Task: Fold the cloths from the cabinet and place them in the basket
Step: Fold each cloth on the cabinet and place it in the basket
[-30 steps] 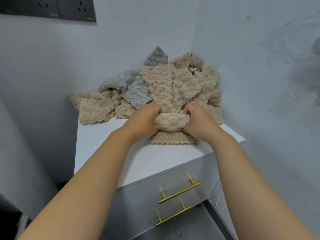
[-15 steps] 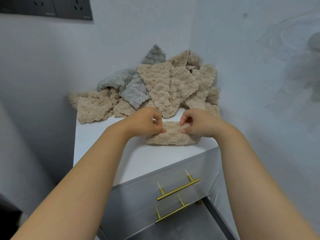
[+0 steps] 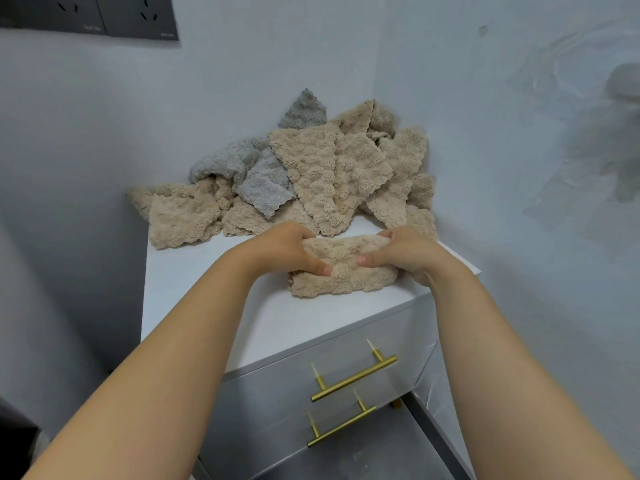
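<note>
A folded beige fluffy cloth (image 3: 343, 271) lies near the front right of the white cabinet top (image 3: 207, 292). My left hand (image 3: 291, 251) grips its left end, thumb pressed on top. My right hand (image 3: 405, 252) grips its right end the same way, fingers curled over the far edge. Behind them a loose pile of beige cloths (image 3: 332, 174) and grey cloths (image 3: 256, 181) leans into the wall corner. No basket is in view.
The cabinet has two drawer fronts with gold bar handles (image 3: 353, 377). Walls close in behind and on the right. Dark wall sockets (image 3: 114, 15) sit high on the back wall. A clear plastic bag (image 3: 595, 140) hangs on the right wall.
The rolled cloth I held up a second ago was laid down and folded flat. Both hands now clasp its ends with thumbs on top.
</note>
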Action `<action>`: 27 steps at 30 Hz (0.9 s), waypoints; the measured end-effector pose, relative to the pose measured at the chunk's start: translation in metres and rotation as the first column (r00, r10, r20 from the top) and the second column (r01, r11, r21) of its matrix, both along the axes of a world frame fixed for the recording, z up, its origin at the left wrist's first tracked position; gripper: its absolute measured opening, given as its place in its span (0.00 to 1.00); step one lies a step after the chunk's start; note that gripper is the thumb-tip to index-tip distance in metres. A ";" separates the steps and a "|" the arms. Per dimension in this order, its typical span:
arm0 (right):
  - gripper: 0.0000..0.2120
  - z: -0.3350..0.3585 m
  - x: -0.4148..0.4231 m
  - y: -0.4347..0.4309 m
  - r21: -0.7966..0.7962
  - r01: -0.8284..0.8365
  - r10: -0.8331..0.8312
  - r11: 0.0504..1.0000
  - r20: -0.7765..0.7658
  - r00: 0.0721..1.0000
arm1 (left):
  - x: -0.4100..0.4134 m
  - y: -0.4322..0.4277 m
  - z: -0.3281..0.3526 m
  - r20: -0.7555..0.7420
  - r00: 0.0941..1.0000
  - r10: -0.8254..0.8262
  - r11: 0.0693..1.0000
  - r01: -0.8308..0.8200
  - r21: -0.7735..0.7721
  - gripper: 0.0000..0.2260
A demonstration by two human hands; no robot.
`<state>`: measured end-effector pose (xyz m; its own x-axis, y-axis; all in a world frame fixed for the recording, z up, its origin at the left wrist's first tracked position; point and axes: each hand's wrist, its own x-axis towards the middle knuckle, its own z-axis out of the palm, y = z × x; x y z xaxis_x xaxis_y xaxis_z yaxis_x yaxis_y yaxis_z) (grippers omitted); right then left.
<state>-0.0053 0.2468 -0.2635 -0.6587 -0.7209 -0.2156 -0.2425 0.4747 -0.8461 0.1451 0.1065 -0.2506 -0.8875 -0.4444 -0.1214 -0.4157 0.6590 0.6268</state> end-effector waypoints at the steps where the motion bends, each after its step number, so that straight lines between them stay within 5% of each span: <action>1: 0.41 0.000 0.000 0.001 -0.103 0.055 -0.042 0.993 0.124 0.991 | -0.001 -0.001 -0.001 -0.047 0.997 0.053 0.991 -0.047 0.124 0.15; 5: 0.20 0.003 0.002 0.003 -0.329 0.250 -0.039 0.911 0.535 0.844 | -0.010 0.000 -0.008 -0.191 0.924 0.331 0.713 -0.112 0.692 0.20; 9: 0.17 -0.004 0.003 -0.006 -0.316 0.403 -0.194 0.859 0.527 0.827 | -0.022 0.014 -0.015 -0.242 0.829 0.505 0.570 -0.109 0.814 0.15; 13: 0.14 -0.005 0.001 -0.006 -0.310 0.503 -0.347 0.807 0.439 0.828 | -0.037 0.032 -0.024 -0.266 0.699 0.664 0.444 -0.083 0.892 0.24; 15: 0.13 -0.005 0.000 -0.002 -0.357 0.565 -0.492 0.744 0.280 0.824 | -0.045 0.045 -0.025 -0.266 0.680 0.683 0.464 -0.123 0.877 0.27; 17: 0.08 -0.005 0.000 0.005 -0.399 0.578 -0.600 0.712 0.084 0.796 | -0.051 0.060 -0.024 -0.284 0.730 0.622 0.601 -0.213 0.770 0.34; 20: 0.15 -0.005 -0.004 0.022 -0.389 0.560 -0.663 0.731 -0.210 0.719 | -0.059 0.090 -0.026 -0.333 0.744 0.579 0.758 -0.340 0.557 0.24; 23: 0.15 -0.007 -0.005 0.055 -0.339 0.571 -0.661 0.747 -0.470 0.585 | -0.068 0.129 -0.026 -0.376 0.756 0.536 0.798 -0.308 0.518 0.18; 27: 0.13 -0.006 -0.004 0.102 -0.281 0.563 -0.597 0.777 -0.613 0.518 | -0.080 0.173 -0.031 -0.413 0.734 0.539 0.789 -0.270 0.551 0.09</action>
